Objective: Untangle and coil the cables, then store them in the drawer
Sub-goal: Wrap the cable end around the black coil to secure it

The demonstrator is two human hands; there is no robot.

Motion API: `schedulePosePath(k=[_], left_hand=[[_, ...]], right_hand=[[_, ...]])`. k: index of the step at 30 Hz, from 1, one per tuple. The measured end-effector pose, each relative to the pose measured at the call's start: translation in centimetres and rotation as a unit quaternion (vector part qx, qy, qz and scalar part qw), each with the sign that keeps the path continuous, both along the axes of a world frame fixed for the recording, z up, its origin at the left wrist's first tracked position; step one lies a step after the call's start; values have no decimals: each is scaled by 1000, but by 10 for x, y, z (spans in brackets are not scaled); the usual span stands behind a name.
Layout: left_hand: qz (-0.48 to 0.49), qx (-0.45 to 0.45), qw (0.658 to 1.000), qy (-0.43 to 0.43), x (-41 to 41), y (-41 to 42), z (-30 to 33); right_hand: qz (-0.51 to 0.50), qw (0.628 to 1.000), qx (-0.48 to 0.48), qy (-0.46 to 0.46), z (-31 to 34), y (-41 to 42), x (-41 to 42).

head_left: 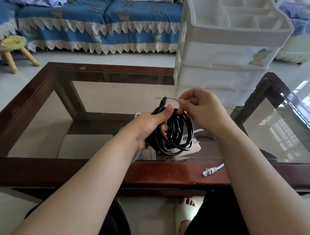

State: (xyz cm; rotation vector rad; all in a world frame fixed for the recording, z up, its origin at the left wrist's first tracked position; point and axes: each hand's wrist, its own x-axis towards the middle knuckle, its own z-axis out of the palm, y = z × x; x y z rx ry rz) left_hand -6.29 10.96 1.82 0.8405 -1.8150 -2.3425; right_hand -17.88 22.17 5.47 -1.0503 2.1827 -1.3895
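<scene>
Here our left hand (150, 128) sits just left of centre, its fingers clamped around the nine o'clock side of the black cable (175, 133), which is wound into a round coil of several glossy loops held above the glass tabletop (103, 102). One plug end (163, 100) sticks up at twelve o'clock from the grip. To the right, our right hand (201, 108) meets the coil at about one o'clock, thumb and forefinger pinched together on a thin dark tie (172, 99), a wiry strand that runs toward the plug.

We judge the tie is going around the coil, and the risk lies there: the strand is thin and could slip from the pinch, and if the left grip loosens, the springy, smooth loops would likely fan open and need coiling again.

Beneath the coil a white cable (214, 170) lies on the tabletop, its clear plug near the dark, polished wooden frame at four o'clock from the coil; a dangling black loop might snag it.

At one o'clock, farther back, stands the white plastic drawer unit (226, 54), matte and boxy, its drawers apparently shut, so one hand must be free before storing.
</scene>
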Motion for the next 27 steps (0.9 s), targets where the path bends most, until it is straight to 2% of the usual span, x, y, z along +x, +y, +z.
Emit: schedulePosePath(k=[6, 13, 16, 18, 21, 23, 27], left_hand=[[-7, -15, 1000, 9, 2, -2, -2], [-38, -20, 999, -7, 9, -5, 3], [-78, -43, 996, -19, 14, -13, 8], [-126, -70, 989, -35, 18, -20, 11], [-235, -78, 968, -48, 27, -20, 20], [-272, -117, 953, -60, 31, -17, 25], [-279, -226, 927, -106, 36, -11, 26]], right_hand=[[7, 1000, 1, 21, 0, 2, 23], [73, 985, 111, 107, -5, 2, 33], [106, 981, 121, 109, -1, 7, 33], [118, 982, 93, 113, 1, 12, 29], [139, 963, 74, 221, 2, 12, 26], [202, 942, 127, 234, 1, 9, 31], [283, 906, 249, 194, -5, 4, 43]])
